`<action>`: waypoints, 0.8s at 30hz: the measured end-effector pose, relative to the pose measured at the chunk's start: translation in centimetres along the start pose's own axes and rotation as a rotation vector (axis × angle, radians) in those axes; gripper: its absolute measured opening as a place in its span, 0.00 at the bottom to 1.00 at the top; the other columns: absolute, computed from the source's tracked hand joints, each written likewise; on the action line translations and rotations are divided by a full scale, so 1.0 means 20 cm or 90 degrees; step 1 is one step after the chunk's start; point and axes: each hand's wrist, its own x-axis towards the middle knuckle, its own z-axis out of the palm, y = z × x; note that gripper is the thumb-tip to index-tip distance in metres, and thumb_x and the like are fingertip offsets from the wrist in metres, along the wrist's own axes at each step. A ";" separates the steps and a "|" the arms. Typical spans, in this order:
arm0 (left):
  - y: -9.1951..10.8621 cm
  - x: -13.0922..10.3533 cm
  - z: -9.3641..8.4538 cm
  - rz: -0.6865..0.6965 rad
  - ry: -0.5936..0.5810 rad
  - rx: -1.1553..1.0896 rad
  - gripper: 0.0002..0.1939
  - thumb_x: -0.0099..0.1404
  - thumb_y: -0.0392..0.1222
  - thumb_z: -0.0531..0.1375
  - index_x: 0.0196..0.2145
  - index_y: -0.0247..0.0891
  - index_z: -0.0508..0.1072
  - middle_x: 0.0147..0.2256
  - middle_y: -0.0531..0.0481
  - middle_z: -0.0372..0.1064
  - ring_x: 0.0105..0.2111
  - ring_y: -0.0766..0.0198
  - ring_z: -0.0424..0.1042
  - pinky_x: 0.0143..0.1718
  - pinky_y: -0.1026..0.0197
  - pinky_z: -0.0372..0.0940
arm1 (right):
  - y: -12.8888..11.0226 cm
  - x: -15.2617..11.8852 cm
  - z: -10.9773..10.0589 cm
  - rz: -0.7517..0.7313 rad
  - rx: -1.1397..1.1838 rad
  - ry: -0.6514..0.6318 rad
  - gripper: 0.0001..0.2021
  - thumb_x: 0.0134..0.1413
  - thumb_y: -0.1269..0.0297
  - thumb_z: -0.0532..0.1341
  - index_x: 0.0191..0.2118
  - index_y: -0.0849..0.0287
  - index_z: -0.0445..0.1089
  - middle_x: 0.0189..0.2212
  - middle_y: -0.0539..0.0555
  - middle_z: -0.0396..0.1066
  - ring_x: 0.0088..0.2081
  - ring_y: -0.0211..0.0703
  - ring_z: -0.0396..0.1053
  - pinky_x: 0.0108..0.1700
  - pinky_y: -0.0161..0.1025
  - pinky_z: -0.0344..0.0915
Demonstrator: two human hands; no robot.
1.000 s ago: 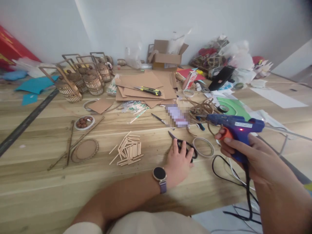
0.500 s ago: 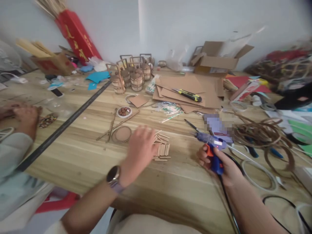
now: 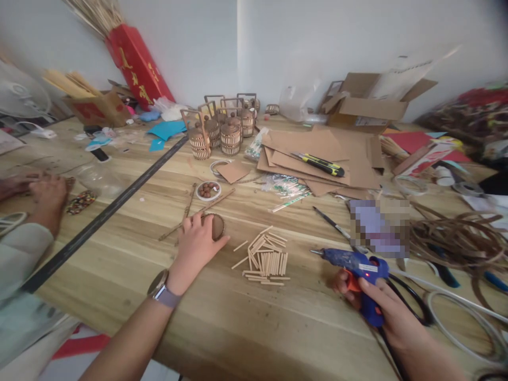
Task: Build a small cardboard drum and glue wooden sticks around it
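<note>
My left hand reaches over the round cardboard disc with a dark rim; its fingers are spread over the left side, and whether they grip it cannot be made out. My right hand holds a blue glue gun by its handle, fingers at the orange trigger, nozzle pointing left. Between the hands lies a pile of short wooden sticks. Beyond my left hand are a white dish of brown beads and thin crossed strips.
Small woven baskets stand at the back. Cardboard sheets bear a yellow-black cutter. A long dark bar crosses the left side, with another person's hand beyond. Coiled brown strips lie at right.
My left hand has moved left from the stick pile to the round disc, uncovering the sticks. My right hand still holds the glue gun, now slightly lower and farther right in view.
</note>
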 end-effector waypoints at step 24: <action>0.40 -0.22 0.15 0.386 -0.102 -0.186 0.57 0.53 0.77 0.56 0.69 0.39 0.49 0.69 0.27 0.41 0.66 0.25 0.43 0.60 0.26 0.47 | -0.06 -0.03 0.02 0.044 0.005 -0.026 0.18 0.43 0.47 0.71 0.33 0.57 0.78 0.27 0.55 0.74 0.31 0.45 0.69 0.31 0.38 0.65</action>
